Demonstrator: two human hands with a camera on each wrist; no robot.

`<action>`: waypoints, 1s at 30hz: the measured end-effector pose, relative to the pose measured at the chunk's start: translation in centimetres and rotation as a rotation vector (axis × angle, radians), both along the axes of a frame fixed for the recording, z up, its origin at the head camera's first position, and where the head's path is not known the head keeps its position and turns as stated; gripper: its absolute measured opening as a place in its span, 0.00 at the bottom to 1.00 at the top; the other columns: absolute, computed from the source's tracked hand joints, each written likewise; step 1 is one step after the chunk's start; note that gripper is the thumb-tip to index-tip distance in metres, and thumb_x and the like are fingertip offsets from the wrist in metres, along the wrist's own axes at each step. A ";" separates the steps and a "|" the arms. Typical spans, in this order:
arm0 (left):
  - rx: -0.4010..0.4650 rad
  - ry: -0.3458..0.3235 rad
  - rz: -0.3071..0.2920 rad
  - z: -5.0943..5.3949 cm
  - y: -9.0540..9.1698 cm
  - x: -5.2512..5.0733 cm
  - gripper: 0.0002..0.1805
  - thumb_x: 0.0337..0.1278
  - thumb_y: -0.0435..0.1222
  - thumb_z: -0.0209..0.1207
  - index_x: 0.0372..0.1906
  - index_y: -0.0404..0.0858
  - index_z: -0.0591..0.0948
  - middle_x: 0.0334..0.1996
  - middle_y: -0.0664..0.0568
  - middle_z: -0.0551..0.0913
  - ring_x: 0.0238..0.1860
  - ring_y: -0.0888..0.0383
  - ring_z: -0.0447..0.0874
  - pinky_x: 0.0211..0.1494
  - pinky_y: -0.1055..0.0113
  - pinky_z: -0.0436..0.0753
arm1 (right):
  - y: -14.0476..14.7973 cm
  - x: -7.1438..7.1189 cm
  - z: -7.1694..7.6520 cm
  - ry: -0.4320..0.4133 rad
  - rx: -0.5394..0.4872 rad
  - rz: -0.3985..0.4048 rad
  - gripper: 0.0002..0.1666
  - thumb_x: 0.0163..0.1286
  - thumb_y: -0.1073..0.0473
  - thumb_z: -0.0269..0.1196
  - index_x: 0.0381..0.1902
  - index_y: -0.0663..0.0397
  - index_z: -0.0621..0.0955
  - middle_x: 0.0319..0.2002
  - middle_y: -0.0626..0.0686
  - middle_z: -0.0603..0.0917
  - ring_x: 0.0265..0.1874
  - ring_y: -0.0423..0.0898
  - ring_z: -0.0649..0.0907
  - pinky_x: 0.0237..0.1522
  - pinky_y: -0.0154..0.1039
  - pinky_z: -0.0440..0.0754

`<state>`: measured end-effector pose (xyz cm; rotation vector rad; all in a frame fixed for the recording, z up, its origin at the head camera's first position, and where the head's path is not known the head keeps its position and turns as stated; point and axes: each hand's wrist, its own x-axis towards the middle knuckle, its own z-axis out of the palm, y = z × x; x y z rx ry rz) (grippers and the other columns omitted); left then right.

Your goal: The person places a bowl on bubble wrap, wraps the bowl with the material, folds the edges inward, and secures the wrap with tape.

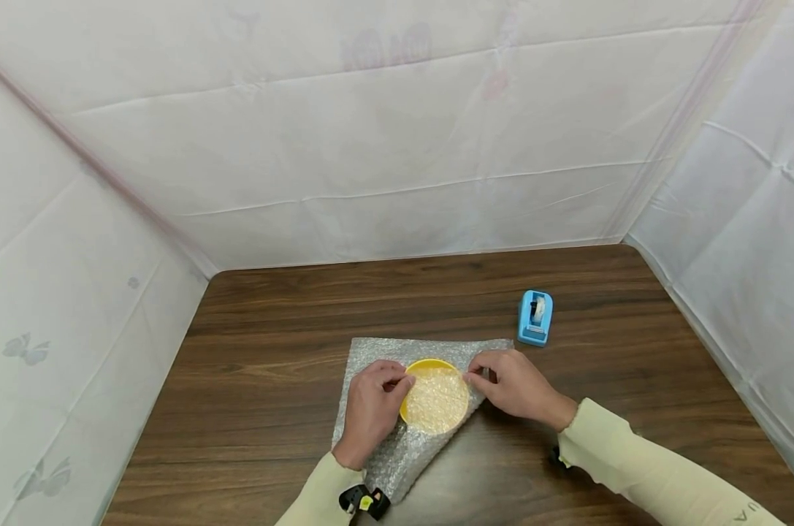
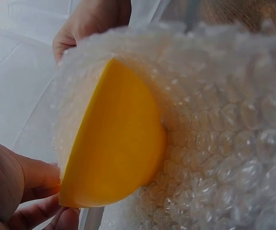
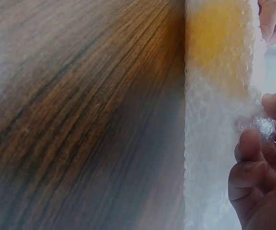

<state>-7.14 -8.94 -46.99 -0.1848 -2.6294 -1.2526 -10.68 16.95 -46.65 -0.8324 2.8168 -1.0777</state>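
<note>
A yellow bowl (image 1: 429, 363) sits upright on a sheet of bubble wrap (image 1: 377, 352). One flap of the sheet is folded up over the bowl's near side and covers most of its mouth. At the bowl's left rim, my left hand (image 1: 371, 406) pinches the edge between thumb and fingers. My right hand (image 1: 520, 384), just right of the bowl, pinches a gathered bit of the wrap (image 3: 265, 127). From the left wrist, the bowl's smooth outer side (image 2: 116, 139) shows uncovered, with wrap behind and beside it.
A light blue tape dispenser (image 1: 535, 318) stands on the dark wood table (image 1: 272, 380), beyond my right hand and beside the sheet's far right corner. White sheeting (image 1: 397, 146) hangs around the table's back and sides.
</note>
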 end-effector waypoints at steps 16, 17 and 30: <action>-0.022 0.027 0.049 -0.4 0.4 0.3 0.06 0.60 0.35 0.72 0.28 0.39 0.92 0.37 0.50 0.89 0.32 0.58 0.90 0.35 0.72 0.86 | 1.8 -0.1 -0.2 0.038 -0.047 -0.071 0.04 0.74 0.58 0.67 0.43 0.49 0.87 0.39 0.44 0.88 0.23 0.30 0.72 0.24 0.30 0.74; -0.023 0.030 0.054 -0.4 0.5 0.3 0.06 0.60 0.35 0.72 0.29 0.39 0.92 0.37 0.51 0.89 0.33 0.58 0.90 0.34 0.72 0.86 | 1.9 -0.2 -0.1 0.039 -0.046 -0.077 0.05 0.74 0.58 0.67 0.45 0.50 0.87 0.41 0.45 0.88 0.24 0.30 0.72 0.25 0.30 0.74; -0.036 0.077 0.079 -0.7 0.8 0.5 0.05 0.59 0.34 0.72 0.30 0.38 0.92 0.35 0.52 0.88 0.31 0.60 0.87 0.34 0.71 0.86 | 5.0 -1.8 0.6 -0.007 0.055 -0.318 0.11 0.75 0.62 0.61 0.52 0.59 0.83 0.40 0.54 0.86 0.29 0.40 0.78 0.29 0.36 0.76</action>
